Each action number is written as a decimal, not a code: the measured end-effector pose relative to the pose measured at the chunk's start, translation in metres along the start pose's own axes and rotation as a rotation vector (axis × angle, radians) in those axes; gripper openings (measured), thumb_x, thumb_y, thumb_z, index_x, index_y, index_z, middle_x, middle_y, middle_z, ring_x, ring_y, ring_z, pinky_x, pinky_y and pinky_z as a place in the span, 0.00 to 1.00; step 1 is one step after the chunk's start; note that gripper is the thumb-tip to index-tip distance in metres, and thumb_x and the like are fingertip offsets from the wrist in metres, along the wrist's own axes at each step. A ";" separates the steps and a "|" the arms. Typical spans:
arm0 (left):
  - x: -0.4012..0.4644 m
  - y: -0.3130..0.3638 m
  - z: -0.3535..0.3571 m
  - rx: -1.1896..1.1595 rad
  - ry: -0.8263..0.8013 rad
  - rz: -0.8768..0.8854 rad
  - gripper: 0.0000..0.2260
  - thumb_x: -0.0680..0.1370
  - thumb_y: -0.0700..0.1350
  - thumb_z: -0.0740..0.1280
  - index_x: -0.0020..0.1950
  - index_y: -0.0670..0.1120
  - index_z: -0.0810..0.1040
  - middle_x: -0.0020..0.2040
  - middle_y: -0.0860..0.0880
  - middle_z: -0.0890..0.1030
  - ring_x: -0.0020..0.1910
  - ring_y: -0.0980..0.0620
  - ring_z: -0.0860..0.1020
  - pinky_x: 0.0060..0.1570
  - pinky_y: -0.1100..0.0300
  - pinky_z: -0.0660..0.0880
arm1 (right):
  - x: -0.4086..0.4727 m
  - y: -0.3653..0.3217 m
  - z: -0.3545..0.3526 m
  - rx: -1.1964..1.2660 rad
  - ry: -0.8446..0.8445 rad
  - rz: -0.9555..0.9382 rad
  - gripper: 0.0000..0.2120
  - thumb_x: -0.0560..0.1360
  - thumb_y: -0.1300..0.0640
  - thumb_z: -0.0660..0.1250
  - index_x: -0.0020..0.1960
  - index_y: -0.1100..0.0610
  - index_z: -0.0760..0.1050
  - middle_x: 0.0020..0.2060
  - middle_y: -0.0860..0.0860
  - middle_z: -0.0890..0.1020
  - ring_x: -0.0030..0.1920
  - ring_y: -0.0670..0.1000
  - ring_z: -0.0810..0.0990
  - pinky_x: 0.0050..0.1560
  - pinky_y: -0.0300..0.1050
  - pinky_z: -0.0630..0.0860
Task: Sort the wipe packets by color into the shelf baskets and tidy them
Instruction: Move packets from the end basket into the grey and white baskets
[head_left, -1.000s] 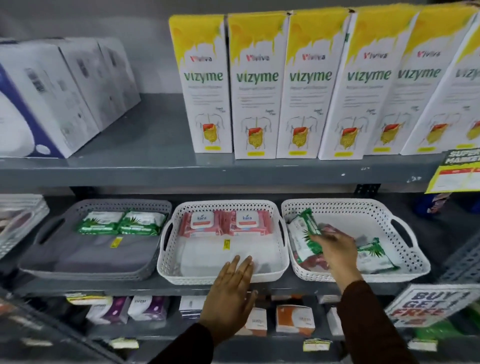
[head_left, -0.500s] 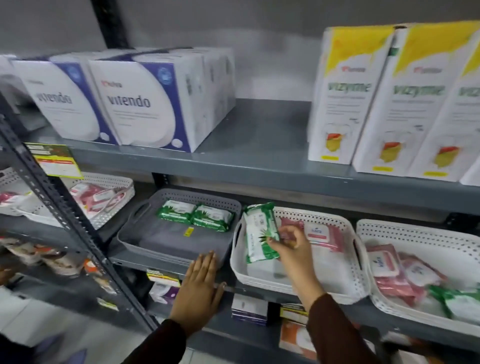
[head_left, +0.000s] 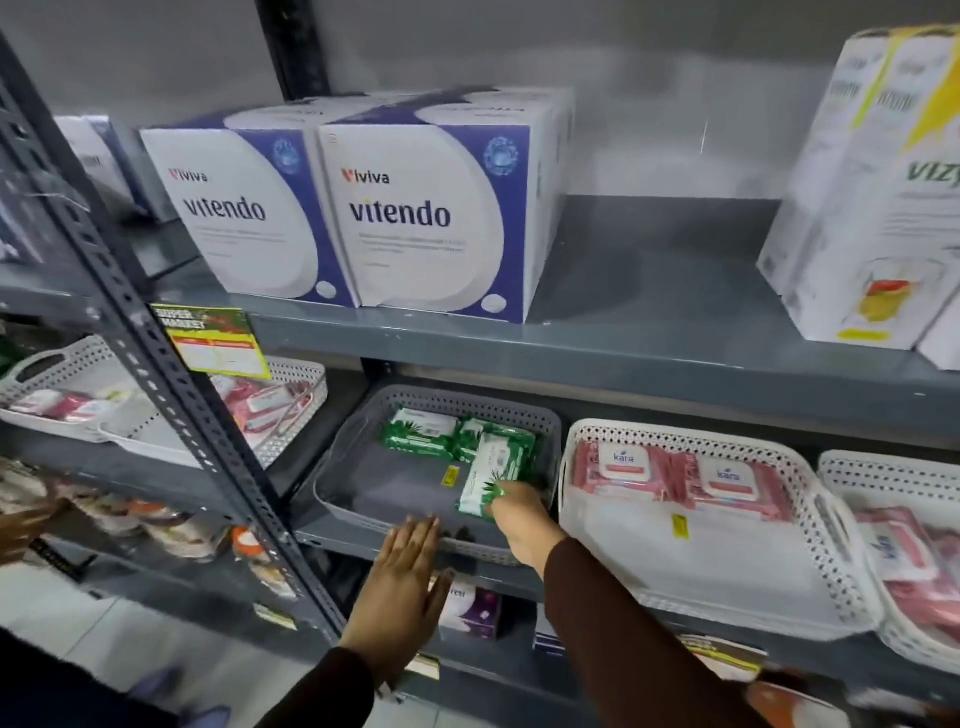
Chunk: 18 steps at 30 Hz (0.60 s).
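Observation:
My right hand (head_left: 522, 522) grips a green wipe packet (head_left: 488, 475) at its near end, inside the grey basket (head_left: 363, 452) on the middle shelf. The packet leans on one of two green packets (head_left: 423, 428) lying at the basket's back. My left hand (head_left: 402, 587) rests flat with fingers spread against the grey basket's front rim. To the right, a white basket (head_left: 727, 566) holds two pink packets (head_left: 675, 480) at its back. A second white basket (head_left: 852, 473) at the far right holds more pink packets (head_left: 904, 556).
A slanted grey shelf post (head_left: 156, 374) stands left of the grey basket. Beyond it, white baskets (head_left: 291, 415) hold pink packets. Vitendo boxes (head_left: 415, 208) and a yellow-topped box (head_left: 872, 208) sit on the upper shelf. Small boxes (head_left: 470, 608) fill the shelf below.
My right hand lifted the green packet out of the far right basket and carried it left into the grey basket. My left hand slid left from the white basket's rim to the grey one's.

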<state>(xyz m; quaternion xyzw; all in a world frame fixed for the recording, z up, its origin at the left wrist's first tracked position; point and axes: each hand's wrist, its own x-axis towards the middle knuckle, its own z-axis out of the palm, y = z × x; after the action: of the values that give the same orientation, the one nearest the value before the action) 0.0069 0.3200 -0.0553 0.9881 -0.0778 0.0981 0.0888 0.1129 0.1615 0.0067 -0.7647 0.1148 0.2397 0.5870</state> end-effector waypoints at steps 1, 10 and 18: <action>0.001 0.004 0.001 -0.018 0.004 0.001 0.29 0.81 0.59 0.47 0.78 0.44 0.56 0.77 0.47 0.58 0.76 0.48 0.53 0.72 0.59 0.40 | -0.003 -0.001 0.000 0.011 -0.008 0.011 0.22 0.79 0.70 0.58 0.73 0.65 0.64 0.70 0.61 0.70 0.68 0.61 0.70 0.68 0.50 0.68; 0.019 0.105 0.020 -0.112 0.005 0.261 0.27 0.82 0.57 0.51 0.76 0.43 0.60 0.76 0.47 0.61 0.75 0.49 0.56 0.72 0.56 0.48 | -0.054 0.027 -0.105 0.392 0.141 -0.237 0.16 0.76 0.73 0.62 0.56 0.57 0.78 0.57 0.59 0.81 0.52 0.55 0.80 0.58 0.52 0.77; 0.039 0.246 0.053 -0.151 -0.030 0.476 0.25 0.80 0.55 0.56 0.74 0.44 0.64 0.74 0.48 0.67 0.74 0.48 0.59 0.71 0.54 0.51 | -0.095 0.117 -0.306 0.024 0.891 -0.283 0.14 0.73 0.72 0.62 0.47 0.56 0.81 0.47 0.57 0.84 0.52 0.61 0.82 0.53 0.45 0.73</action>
<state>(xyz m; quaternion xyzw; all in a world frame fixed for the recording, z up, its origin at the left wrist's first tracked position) 0.0121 0.0654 -0.0591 0.9339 -0.3167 0.0956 0.1358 0.0482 -0.1730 0.0156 -0.7946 0.2530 -0.1959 0.5161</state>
